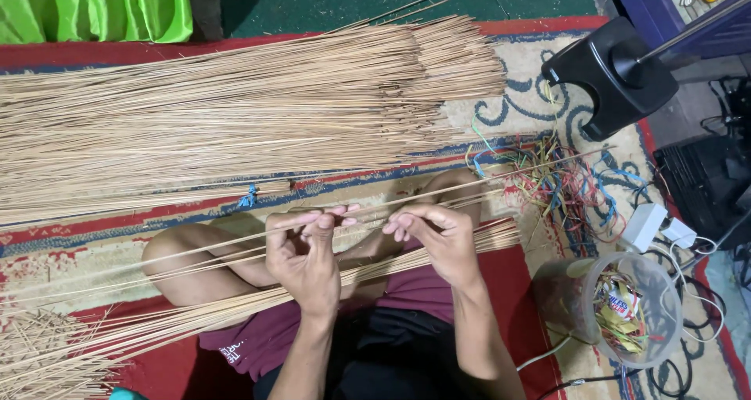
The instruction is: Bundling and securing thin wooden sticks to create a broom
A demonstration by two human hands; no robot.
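Both hands were up over the crossed legs, and between them ran a few long, thin, pale-brown sticks [375, 206], slanting from near left up to far right. The left hand [303, 253] had its fingers curled and pinched shut on those sticks, thumb pressed against the fingertips. The right hand [440, 239] was closed the same way just beside it, fingertips nipping the same strands. So the sticks in hand sat right in the middle of the view, above the knees.

How far along? By my reading, not far. A huge pile of pale straight sticks [235, 110] lay spread across the patterned red and cream rug [540, 55] on the far side, seemingly untouched. A smaller sheaf of the same sticks [235, 306] rested across the lap, running off to the near left, and it looked like the sorted or working share. Most of the stock appeared left to handle.

To the right lay a tangle of thin coloured strips, blue, yellow, green and red [567, 185], loose on the rug. Near right stood a clear round plastic tub [626, 306] holding more yellow strips and a small crumpled wrapper in red, white and blue; its print was too small to make out. Just beyond it were white plug blocks [657, 228] with cables. A black moulded stand base [610, 75] stood far right, and bright green fabric [94, 9] lay far left.
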